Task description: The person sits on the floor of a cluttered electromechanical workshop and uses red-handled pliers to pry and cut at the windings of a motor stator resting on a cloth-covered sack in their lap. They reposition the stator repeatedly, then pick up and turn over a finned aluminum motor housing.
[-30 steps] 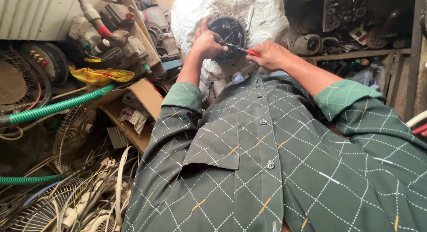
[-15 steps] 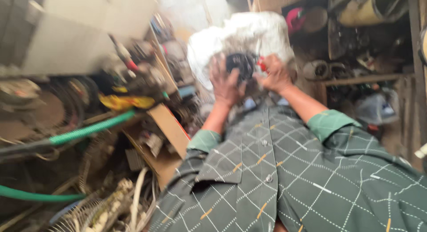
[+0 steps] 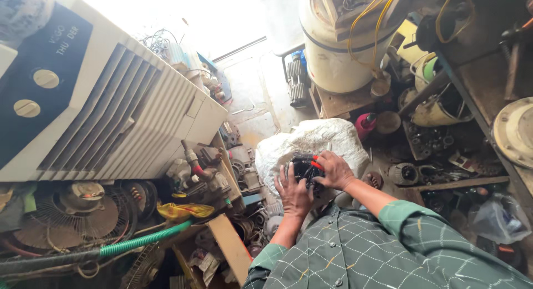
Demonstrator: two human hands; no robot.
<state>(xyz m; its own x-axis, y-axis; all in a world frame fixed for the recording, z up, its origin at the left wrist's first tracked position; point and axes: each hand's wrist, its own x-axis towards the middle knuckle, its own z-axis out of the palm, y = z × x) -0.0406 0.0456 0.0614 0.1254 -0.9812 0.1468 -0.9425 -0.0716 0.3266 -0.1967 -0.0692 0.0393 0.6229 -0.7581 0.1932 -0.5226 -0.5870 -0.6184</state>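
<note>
A dark round motor part (image 3: pixel 305 168) with wound coils rests on a white sack (image 3: pixel 311 142) in front of me. My left hand (image 3: pixel 293 193) lies flat against its lower left side, steadying it. My right hand (image 3: pixel 332 171) is closed around a tool with a red handle (image 3: pixel 315 162), its tip at the top of the part. Both arms wear green checked sleeves.
A large white air cooler (image 3: pixel 105 106) fills the left. Below it lie a fan guard (image 3: pixel 83 208), a green hose (image 3: pixel 141 242), a cardboard box (image 3: pixel 230 247) and motor scrap. A white drum (image 3: pixel 338 45) stands behind; cluttered shelves (image 3: pixel 466 133) line the right.
The view has tilted up and pulled back, bringing the air cooler and drum into sight. My left hand shifted from the part's top left to its lower left; the right hand stays on the tool.
</note>
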